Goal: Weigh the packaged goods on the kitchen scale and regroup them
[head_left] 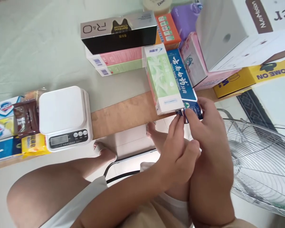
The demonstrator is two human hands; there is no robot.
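Observation:
A blue toothpaste box (pixel 180 74) lies at the table's edge, its near end sticking out past the wood. My right hand (pixel 211 129) grips that end, thumb on top and fingers along the far side. Fingertips of my left hand (pixel 178 148) are pressed together at the same end, by its near corner; what exactly they pinch is partly hidden. Against the blue box lies a green and white toothpaste box (pixel 163 79), partly over it. Behind it, a black and silver box (pixel 118 33) is stacked on pink and green boxes (pixel 121 58).
A white kitchen scale (pixel 63 114) sits left, beside soap boxes (pixel 3 109) and a brown packet (pixel 26 117). On the right are a pink box (pixel 197 60), a large white carton (pixel 242 34) and a yellow box (pixel 254 77). A wire-caged fan (pixel 263 167) stands below right.

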